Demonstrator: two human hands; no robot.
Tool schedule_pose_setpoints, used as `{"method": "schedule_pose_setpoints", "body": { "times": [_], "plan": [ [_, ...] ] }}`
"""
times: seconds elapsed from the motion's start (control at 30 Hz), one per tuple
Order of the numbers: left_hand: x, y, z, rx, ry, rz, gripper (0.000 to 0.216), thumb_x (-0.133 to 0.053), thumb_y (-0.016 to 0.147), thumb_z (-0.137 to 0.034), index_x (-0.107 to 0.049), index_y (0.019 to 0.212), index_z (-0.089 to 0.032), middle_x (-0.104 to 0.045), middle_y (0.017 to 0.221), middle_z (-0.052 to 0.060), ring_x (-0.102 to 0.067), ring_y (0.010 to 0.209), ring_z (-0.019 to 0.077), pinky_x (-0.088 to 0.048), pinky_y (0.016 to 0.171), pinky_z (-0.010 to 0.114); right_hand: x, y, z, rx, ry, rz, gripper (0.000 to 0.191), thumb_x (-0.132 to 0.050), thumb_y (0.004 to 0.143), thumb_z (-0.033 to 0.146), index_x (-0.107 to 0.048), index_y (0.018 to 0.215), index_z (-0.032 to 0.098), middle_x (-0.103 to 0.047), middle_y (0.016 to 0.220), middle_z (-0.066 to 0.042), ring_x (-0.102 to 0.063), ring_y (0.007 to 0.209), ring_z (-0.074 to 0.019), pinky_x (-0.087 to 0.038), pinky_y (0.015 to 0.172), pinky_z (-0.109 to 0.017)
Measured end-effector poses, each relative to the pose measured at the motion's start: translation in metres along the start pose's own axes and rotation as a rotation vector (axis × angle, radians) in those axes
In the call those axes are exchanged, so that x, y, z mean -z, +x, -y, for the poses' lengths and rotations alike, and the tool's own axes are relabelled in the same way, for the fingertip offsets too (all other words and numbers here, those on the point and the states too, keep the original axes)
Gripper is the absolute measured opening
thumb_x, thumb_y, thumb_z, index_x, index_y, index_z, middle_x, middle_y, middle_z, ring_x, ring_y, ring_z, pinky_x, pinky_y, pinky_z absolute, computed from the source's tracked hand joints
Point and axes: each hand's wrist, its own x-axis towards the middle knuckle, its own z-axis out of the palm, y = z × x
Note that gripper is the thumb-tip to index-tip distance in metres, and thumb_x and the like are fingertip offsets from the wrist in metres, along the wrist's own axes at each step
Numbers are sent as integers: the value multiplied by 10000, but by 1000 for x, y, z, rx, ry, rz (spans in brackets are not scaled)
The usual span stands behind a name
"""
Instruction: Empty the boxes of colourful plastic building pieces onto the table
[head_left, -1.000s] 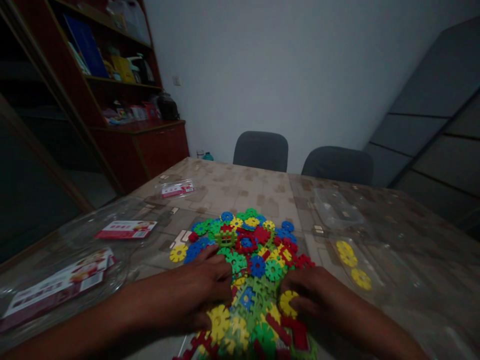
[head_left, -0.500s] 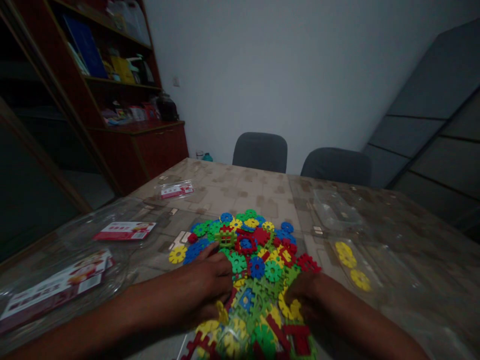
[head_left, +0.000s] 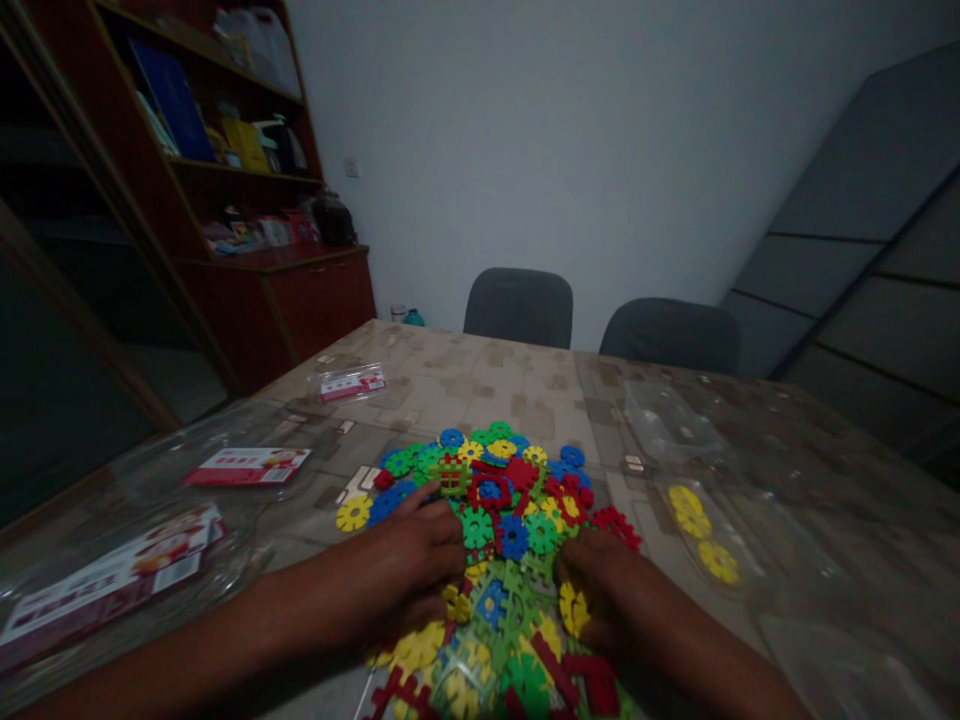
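A heap of interlocking plastic pieces [head_left: 517,580] in red, yellow, green and blue, some notched discs and some square, spreads in front of me. At its left side my left hand [head_left: 420,560] is bent over the pieces, with a small yellow notched piece [head_left: 456,603] between its thumb and fingers. On the right side, my right hand [head_left: 611,575] curls around a yellow notched disc [head_left: 574,608] tilted on edge. Most of its fingertips are hidden. Green and blue discs [head_left: 514,537] lie between the two hands.
Clear plastic boxes with printed cards [head_left: 247,465] lie to the left. At the right, a clear tray [head_left: 739,580] holds yellow discs [head_left: 690,512], near another clear box [head_left: 667,420]. Two grey chairs [head_left: 519,305] stand beyond the table [head_left: 517,385].
My right hand has shifted slightly left and away from me, and its yellow disc is turned more on edge. The yellow piece at my left hand has moved up and right.
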Motion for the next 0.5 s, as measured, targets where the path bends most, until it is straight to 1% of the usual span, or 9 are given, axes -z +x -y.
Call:
{"method": "schedule_pose_setpoints", "body": {
  "times": [0.07, 0.13, 0.2, 0.27, 0.3, 0.37, 0.43, 0.5],
  "plan": [
    [3, 2, -3, 3, 17, 31, 67, -584, 915, -216, -541, 864, -228, -593, 937, 2, -528, 926, 186, -332, 1014, 388, 0, 0, -1, 29, 59, -23, 395, -567, 542, -58, -568, 834, 207, -622, 985, -23, -547, 888, -190, -396, 735, -285],
    [6, 6, -5, -3, 10, 23, 97, -540, 937, -202, -536, 841, -219, -593, 935, 11, -521, 883, 178, -382, 893, 336, -3, 2, -3, 58, 130, -42, 329, -552, 563, -46, -542, 772, 207, -606, 893, 7, -521, 800, -154, -361, 671, -255],
    [7, 8, -6, -14, -31, 12, 128, -482, 972, -191, -555, 871, -223, -603, 945, 10, -525, 847, 160, -389, 796, 292, -9, 5, -4, 62, 214, -35, 251, -559, 604, -14, -508, 715, 204, -568, 766, 35, -480, 697, -127, -312, 594, -238],
    [5, 9, -5, 0, -69, 4, 143, -451, 991, -189, -576, 935, -231, -616, 961, 13, -542, 845, 152, -386, 757, 274, -16, 10, 1, 57, 308, -48, 210, -570, 646, 20, -474, 679, 204, -506, 668, 59, -435, 629, -110, -266, 546, -233],
    [3, 9, -4, 27, -76, -2, 140, -454, 990, -191, -581, 942, -227, -622, 944, 16, -550, 840, 155, -385, 739, 271, -19, 12, 4, 58, 356, -67, 203, -580, 661, 34, -467, 672, 203, -487, 648, 65, -423, 619, -107, -255, 538, -232],
    [0, 8, -2, 109, -80, -17, 135, -477, 975, -208, -582, 890, -206, -622, 868, 21, -558, 801, 162, -379, 694, 270, -24, 15, 15, 52, 448, -110, 189, -595, 679, 51, -479, 673, 201, -472, 631, 70, -420, 612, -105, -253, 534, -228],
    [-3, 7, -3, 200, -99, -20, 157, -495, 959, -227, -574, 829, -190, -609, 798, 19, -552, 749, 161, -365, 653, 265, -25, 17, 26, 52, 504, -142, 179, -608, 679, 49, -509, 687, 198, -487, 635, 68, -436, 616, -108, -266, 539, -227],
    [-5, 7, -5, 272, -140, -26, 174, -518, 942, -246, -565, 785, -185, -592, 747, 6, -536, 697, 147, -347, 618, 255, -26, 17, 36, 83, 526, -171, 195, -620, 672, 32, -516, 687, 197, -527, 668, 60, -465, 638, -113, -296, 563, -227]
  ]
}}
